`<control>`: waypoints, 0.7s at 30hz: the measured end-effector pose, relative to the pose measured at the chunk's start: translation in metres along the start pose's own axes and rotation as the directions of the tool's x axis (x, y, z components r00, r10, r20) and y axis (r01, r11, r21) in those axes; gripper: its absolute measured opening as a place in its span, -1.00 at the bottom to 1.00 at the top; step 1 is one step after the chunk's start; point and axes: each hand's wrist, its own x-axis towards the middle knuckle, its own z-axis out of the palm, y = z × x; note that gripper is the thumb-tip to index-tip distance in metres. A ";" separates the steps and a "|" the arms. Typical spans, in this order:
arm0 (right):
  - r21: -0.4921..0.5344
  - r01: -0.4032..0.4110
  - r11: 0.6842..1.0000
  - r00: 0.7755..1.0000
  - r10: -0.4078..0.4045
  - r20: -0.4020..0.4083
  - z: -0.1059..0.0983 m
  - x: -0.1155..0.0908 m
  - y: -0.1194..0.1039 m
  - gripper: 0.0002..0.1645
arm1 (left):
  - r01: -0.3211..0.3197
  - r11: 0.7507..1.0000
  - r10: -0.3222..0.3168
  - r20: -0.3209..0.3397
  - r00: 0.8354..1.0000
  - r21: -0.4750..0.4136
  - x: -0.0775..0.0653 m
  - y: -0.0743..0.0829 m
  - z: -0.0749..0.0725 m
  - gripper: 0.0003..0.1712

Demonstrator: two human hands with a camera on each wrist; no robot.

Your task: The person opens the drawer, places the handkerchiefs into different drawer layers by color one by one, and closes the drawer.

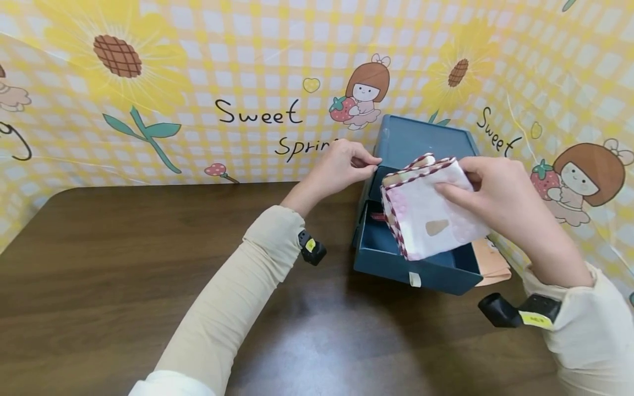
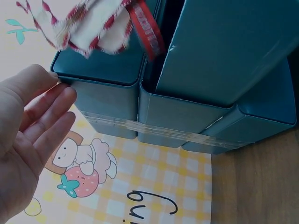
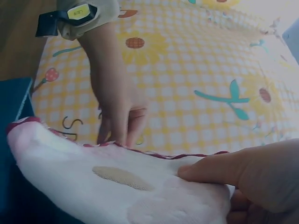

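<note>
A folded white cloth (image 1: 431,220) with red-and-white checked edging and tan and pink patches hangs above the blue storage box (image 1: 426,275). My right hand (image 1: 505,192) grips it, thumb on top; the fingers beneath are partly hidden. The box's front compartment, with a pale tab (image 1: 415,280), lies open below the cloth. At the box's left edge my left hand (image 1: 346,159) pinches a corner with thumb and forefinger, its other fingers loosely bent in the left wrist view. A red lettered tag (image 2: 147,29) shows by the cloth there.
A peach-coloured folded item (image 1: 491,264) lies right of the box. Clear tape (image 2: 135,125) runs across the box's sections. Behind stands a yellow checked backdrop (image 1: 247,55), close to the box, over a brown wooden table (image 1: 124,275).
</note>
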 end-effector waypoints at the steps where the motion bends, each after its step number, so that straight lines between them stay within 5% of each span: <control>1: 0.016 -0.014 1.000 1.000 0.014 0.002 0.002 0.002 0.000 -0.81 | -0.001 1.000 0.001 -0.002 1.000 -0.002 0.000 0.000 0.000 -0.81; 10: 0.075 -0.125 0.989 0.992 0.126 -0.010 0.013 0.006 0.012 -0.70 | 0.003 1.000 -0.003 -0.004 1.000 -0.022 0.000 -0.002 0.004 -0.81; 21: 0.117 -0.132 0.984 0.990 0.136 -0.032 0.021 0.005 0.014 -0.71 | -0.003 0.999 0.002 -0.029 1.000 -0.035 0.000 -0.003 0.004 -0.80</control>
